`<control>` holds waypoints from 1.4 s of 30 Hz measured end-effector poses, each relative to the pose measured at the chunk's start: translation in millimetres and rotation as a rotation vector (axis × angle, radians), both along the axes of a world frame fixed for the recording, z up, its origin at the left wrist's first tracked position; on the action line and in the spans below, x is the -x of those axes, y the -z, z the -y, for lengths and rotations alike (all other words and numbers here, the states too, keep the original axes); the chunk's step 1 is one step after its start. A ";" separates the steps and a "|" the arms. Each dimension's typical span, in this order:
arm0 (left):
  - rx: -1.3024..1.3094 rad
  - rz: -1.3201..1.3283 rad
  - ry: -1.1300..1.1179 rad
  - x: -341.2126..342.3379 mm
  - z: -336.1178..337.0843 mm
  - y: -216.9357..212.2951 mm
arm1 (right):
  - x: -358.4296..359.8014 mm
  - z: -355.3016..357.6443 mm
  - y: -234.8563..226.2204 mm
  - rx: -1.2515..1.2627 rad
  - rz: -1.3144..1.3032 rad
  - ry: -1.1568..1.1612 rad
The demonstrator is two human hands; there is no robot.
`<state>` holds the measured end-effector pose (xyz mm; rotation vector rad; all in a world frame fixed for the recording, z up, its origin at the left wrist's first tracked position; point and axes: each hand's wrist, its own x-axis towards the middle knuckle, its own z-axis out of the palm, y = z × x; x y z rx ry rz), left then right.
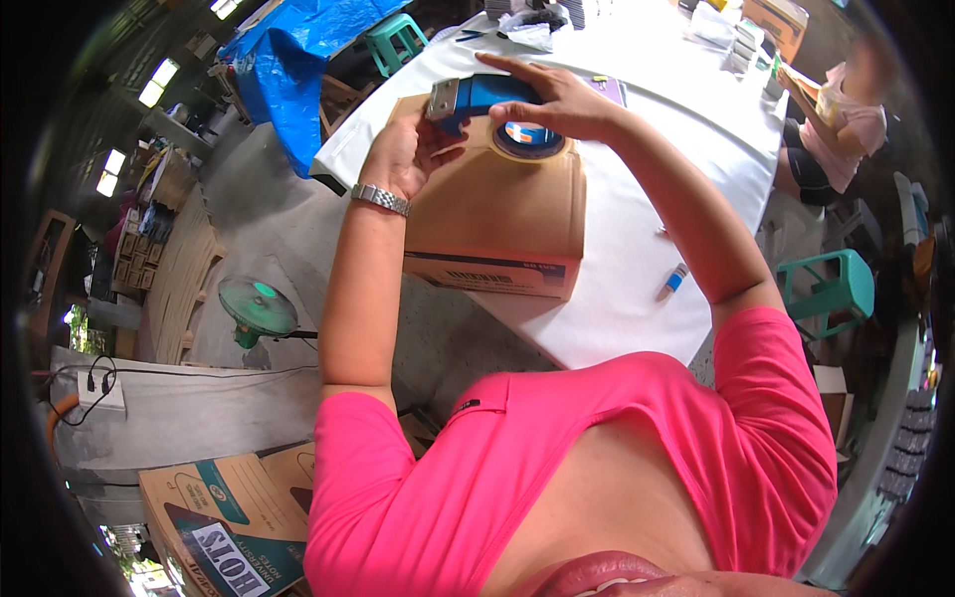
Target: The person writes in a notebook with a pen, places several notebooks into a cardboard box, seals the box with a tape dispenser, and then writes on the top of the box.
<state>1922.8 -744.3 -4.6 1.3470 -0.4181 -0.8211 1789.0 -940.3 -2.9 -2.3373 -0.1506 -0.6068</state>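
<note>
Blue tape dispenser (482,98) sits atop a brown cardboard box (497,204) at the white table's (637,289) edge. Right hand (557,99) grips it, fingers curled over; left hand (403,154) clasps the box's corner. Pen (672,282) nearby.

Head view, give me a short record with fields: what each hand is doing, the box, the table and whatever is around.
left hand: steadies the far left corner of the cardboard box
right hand: rests on the blue tape dispenser
tape dispenser: on top of the box, metal blade end toward the left
box: brown, on the near edge of the white table
pen: on the table, right of the box
surroundings: green fan on the floor, teal stool on the right
</note>
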 end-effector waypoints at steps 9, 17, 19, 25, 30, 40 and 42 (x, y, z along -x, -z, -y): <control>-0.578 1.120 -0.416 -149.4 -108.5 84.0 | -107.8 -87.2 -41.7 0.538 -0.392 0.048; -0.987 0.677 0.210 -141.3 -126.4 174.0 | -131.3 -95.4 -66.7 0.616 -0.722 -0.045; -0.758 0.496 0.064 -146.8 -127.7 146.5 | -109.7 -70.8 -73.0 0.612 -0.816 -0.041; -0.398 1.464 0.047 -58.7 -52.6 57.8 | 42.1 20.2 -68.9 0.624 -0.788 0.157; -0.342 1.701 0.445 76.0 39.7 59.9 | 120.2 58.7 -18.6 0.311 -0.882 0.222; -1.355 2.038 1.130 164.5 128.3 34.2 | 72.4 67.1 43.5 0.005 -1.052 0.341; -1.415 2.068 1.182 162.6 128.8 46.7 | 68.0 70.3 83.8 0.345 -1.098 0.458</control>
